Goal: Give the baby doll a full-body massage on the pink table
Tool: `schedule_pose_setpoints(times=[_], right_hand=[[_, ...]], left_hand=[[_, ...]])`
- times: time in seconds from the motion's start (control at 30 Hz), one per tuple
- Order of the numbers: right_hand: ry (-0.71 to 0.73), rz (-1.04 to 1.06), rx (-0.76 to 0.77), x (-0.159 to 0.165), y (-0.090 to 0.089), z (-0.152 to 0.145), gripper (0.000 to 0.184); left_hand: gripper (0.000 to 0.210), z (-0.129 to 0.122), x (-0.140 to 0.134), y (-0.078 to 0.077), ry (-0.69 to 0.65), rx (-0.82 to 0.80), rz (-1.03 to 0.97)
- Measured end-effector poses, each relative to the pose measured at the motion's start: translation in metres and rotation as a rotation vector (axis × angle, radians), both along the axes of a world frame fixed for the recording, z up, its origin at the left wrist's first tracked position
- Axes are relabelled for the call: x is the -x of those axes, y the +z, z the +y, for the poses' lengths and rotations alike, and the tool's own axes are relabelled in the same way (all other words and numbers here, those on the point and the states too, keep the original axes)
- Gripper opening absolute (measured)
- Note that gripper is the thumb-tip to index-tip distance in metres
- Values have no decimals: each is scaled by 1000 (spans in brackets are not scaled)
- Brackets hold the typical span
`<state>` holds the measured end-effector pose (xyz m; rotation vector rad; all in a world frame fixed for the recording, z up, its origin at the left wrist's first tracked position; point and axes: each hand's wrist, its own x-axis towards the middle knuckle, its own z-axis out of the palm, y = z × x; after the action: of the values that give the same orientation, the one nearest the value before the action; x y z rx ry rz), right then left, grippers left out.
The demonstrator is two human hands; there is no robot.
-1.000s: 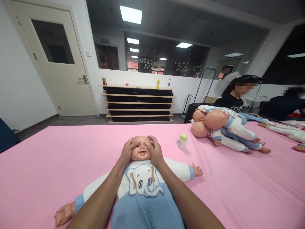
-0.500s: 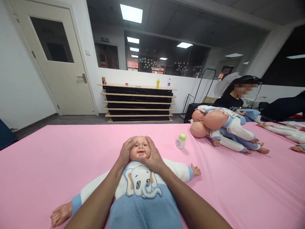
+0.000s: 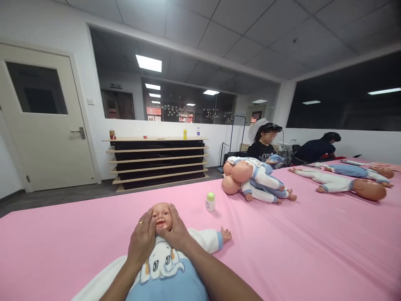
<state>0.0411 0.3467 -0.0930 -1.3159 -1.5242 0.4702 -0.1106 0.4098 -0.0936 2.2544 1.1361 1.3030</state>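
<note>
A baby doll (image 3: 167, 282) in a blue and white suit with an elephant face on the chest lies on its back before me. My left hand (image 3: 143, 237) cups the side of its head at the left, fingers together along the cheek; a ring shows on one finger. On the other side, my right hand (image 3: 177, 229) is curved round the cheek, its thumb near the chin. The doll's eyes and mouth show between my hands. Beyond my right hand stands a small white bottle (image 3: 211, 204) with a green cap.
A pink sheet (image 3: 282, 251) covers the table. Several dolls (image 3: 250, 179) lie piled at the right, with more dolls (image 3: 354, 186) farther along. A person (image 3: 263, 144) sits behind the pile, and another person (image 3: 316, 148) leans over. A shelf stack (image 3: 156, 161) and a door (image 3: 44, 121) stand beyond.
The view has swung right and up, so the scene sits farther left. My left hand has slid down from the doll's forehead along its cheek. My right hand stays at the other cheek.
</note>
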Motion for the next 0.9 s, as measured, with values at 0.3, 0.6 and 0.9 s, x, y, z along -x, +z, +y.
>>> schedule_pose_setpoints(times=[0.3, 0.6, 0.9], right_hand=[[22, -16, 44, -1, -1, -7, 92], [12, -39, 29, 0, -2, -5, 74], [4, -80, 20, 3, 6, -10, 68]], left_hand=[[76, 11, 6, -8, -196, 179, 4], [86, 2, 9, 6, -255, 230, -17], [69, 6, 14, -2, -367, 279, -127]])
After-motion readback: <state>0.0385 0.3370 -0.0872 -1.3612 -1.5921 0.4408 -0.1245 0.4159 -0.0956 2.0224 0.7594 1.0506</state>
